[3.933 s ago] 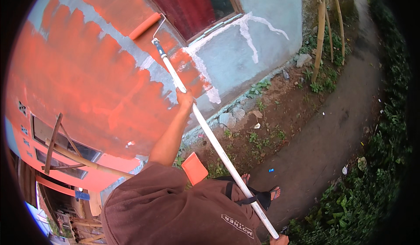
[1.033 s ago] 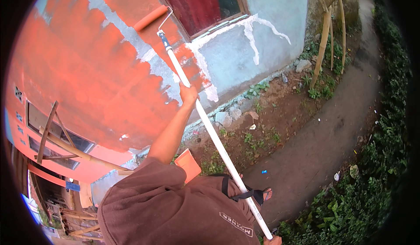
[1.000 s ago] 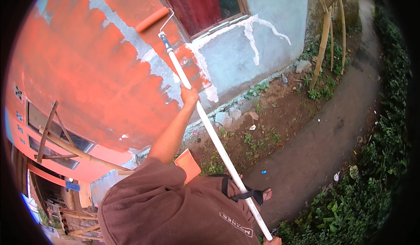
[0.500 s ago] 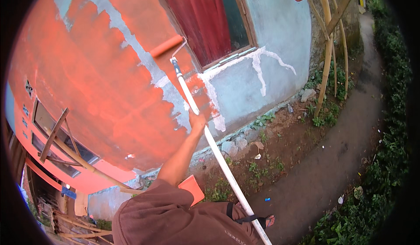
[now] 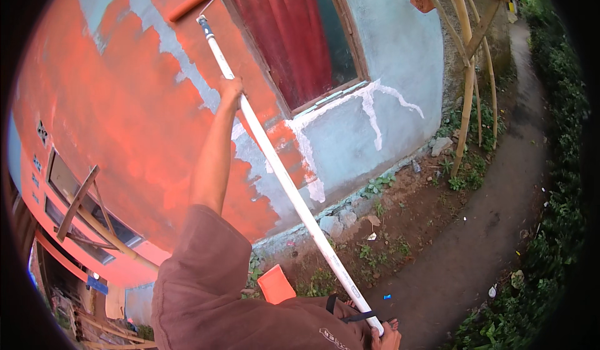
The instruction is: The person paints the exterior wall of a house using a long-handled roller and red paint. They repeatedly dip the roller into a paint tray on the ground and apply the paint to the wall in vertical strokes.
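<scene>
My left hand (image 5: 231, 91), arm stretched up, is wrapped round the upper part of a long white pole (image 5: 281, 178). Low in the picture, my right hand (image 5: 387, 336) grips the pole near its lower end. A paint roller (image 5: 191, 3) loaded with orange sits on the pole's tip, against the house wall left of the window frame. That wall (image 5: 125, 150) is mostly streaky orange, with a ragged bluish-grey strip (image 5: 187, 69) unpainted. Below and right of the window it is pale blue (image 5: 400, 44) with white patches.
A window with a red curtain (image 5: 281, 31) is beside the roller. An orange tray-like container (image 5: 275, 285) stands on the ground near my body. Bamboo poles (image 5: 467, 81) lean at the right, beside a dirt path (image 5: 462, 237) and green plants (image 5: 550, 225). Stones line the wall's foot.
The roller and pole have moved up and left along the wall, my left hand rising with them. My right hand has come into view on the pole's lower end.
</scene>
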Tool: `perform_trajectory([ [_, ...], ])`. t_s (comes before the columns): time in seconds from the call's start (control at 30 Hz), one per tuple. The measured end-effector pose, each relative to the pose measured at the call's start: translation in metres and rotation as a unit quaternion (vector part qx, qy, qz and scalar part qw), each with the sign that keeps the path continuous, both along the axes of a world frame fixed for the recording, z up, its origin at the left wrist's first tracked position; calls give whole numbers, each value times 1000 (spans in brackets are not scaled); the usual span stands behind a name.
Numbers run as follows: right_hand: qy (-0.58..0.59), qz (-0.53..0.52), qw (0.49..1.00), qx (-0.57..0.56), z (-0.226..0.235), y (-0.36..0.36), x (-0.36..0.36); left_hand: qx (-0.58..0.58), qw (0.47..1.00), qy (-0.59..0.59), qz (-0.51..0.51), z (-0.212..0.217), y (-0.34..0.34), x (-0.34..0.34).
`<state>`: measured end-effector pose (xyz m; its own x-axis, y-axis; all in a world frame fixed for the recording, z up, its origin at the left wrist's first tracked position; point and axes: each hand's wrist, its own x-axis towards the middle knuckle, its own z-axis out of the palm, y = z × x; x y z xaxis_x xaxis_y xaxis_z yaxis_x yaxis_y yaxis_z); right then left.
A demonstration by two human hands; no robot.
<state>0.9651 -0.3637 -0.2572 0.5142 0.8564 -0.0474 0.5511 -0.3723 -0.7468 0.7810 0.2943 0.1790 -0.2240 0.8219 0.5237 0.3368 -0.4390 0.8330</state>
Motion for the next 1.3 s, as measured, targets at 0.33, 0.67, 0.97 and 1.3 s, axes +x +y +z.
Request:
perform_trajectory([
  [0.33,73,51,988,-129,47,56,-17,52,996,-36,-66,63,14,-4],
  [0.67,135,23,987,-82,-4,26,-50,27,991,-70,-110,13,-27,-17],
  [0.97,81,9,996,45,6,102,-86,72,984,-68,-147,106,25,-37],
  [1.3,73,-8,996,46,8,102,-95,66,983,-63,-158,91,34,-40],
])
